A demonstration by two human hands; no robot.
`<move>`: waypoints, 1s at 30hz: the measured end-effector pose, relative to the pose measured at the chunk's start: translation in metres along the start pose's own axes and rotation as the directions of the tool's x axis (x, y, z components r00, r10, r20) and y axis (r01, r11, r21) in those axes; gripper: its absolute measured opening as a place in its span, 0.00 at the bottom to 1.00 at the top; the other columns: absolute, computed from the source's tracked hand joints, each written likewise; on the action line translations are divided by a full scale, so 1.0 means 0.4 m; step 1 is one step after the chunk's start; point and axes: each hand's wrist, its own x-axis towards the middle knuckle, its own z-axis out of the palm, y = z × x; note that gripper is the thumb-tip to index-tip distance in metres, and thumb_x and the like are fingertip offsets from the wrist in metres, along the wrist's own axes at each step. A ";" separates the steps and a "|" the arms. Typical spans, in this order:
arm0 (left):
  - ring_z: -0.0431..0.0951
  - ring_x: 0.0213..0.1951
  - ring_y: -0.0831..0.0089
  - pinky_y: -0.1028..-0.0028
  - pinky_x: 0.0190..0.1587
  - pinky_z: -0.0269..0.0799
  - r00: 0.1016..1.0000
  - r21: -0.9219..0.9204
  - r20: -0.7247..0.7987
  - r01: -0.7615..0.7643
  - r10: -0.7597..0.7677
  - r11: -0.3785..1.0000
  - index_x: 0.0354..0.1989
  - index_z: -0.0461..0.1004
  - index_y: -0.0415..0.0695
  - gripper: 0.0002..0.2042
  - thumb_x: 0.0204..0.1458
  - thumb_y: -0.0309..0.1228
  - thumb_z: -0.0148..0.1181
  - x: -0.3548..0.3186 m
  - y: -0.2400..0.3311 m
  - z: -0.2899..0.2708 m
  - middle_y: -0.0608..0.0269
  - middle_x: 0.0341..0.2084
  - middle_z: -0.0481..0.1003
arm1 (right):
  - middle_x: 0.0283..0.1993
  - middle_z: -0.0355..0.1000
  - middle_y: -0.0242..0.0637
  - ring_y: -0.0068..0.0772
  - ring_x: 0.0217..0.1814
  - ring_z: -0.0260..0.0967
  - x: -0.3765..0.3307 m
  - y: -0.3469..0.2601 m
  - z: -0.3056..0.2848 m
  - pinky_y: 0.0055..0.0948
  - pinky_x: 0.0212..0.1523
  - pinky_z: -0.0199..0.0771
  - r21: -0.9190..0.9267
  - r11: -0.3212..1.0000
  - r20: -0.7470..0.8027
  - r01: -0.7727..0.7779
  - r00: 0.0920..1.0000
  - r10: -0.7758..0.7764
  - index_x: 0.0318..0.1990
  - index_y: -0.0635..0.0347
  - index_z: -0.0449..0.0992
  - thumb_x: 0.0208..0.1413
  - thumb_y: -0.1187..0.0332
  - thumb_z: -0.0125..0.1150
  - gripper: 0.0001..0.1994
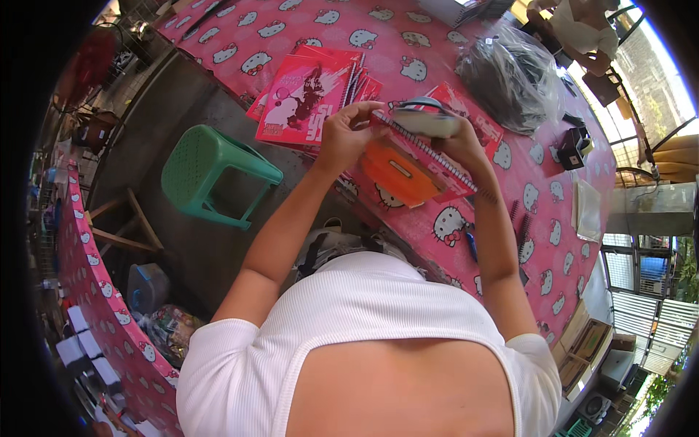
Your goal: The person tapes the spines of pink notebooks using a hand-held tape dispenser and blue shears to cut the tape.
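Note:
In front of me, over the table edge, a spiral notebook (429,154) is held tilted with its white coil facing up. My left hand (346,135) is closed, fingertips pinching the notebook's upper left end. My right hand (461,141) is closed round a pale, rounded thing with a dark curved rim (424,119), just above the coil; its kind I cannot make out. Just below the coil shows a flat orange panel (399,173) with a small slot-like mark. Beyond my left hand lies a stack of red and pink spiral notebooks (298,98).
The pink patterned tablecloth (502,218) covers the table. A clear plastic bag with dark contents (510,76), loose black coils (523,237) and a small black box (575,149) lie on it. A green stool (211,171) stands at left. Another person (582,33) is at the far right.

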 end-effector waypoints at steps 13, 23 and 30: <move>0.77 0.34 0.81 0.81 0.39 0.73 0.983 -0.101 0.164 0.105 -0.087 0.989 0.39 0.76 0.39 0.11 0.46 0.20 0.65 0.026 0.026 -0.020 0.64 0.32 0.78 | 0.32 0.76 0.43 0.43 0.39 0.76 -0.216 0.201 -0.235 0.37 0.38 0.72 -0.340 0.828 -0.850 -0.446 0.522 -0.068 0.38 0.61 0.75 0.43 0.66 0.66 0.14; 0.78 0.32 0.81 0.82 0.35 0.74 0.935 0.114 0.354 -0.071 0.026 0.991 0.30 0.75 0.38 0.09 0.40 0.18 0.69 0.099 0.237 0.101 0.60 0.30 0.79 | 0.46 0.72 0.43 0.40 0.50 0.70 -0.296 -0.137 -0.137 0.32 0.50 0.68 -0.184 0.981 -0.615 0.054 0.772 -0.158 0.46 0.61 0.77 0.53 0.62 0.61 0.15; 0.76 0.33 0.84 0.83 0.36 0.74 0.883 0.075 0.462 0.058 -0.086 0.995 0.36 0.79 0.38 0.11 0.41 0.18 0.68 0.058 0.263 0.137 0.64 0.31 0.79 | 0.31 0.73 0.34 0.29 0.34 0.71 -0.226 -0.248 0.012 0.31 0.37 0.69 -0.156 0.978 -0.487 0.135 0.851 -0.195 0.36 0.62 0.78 0.42 0.74 0.68 0.11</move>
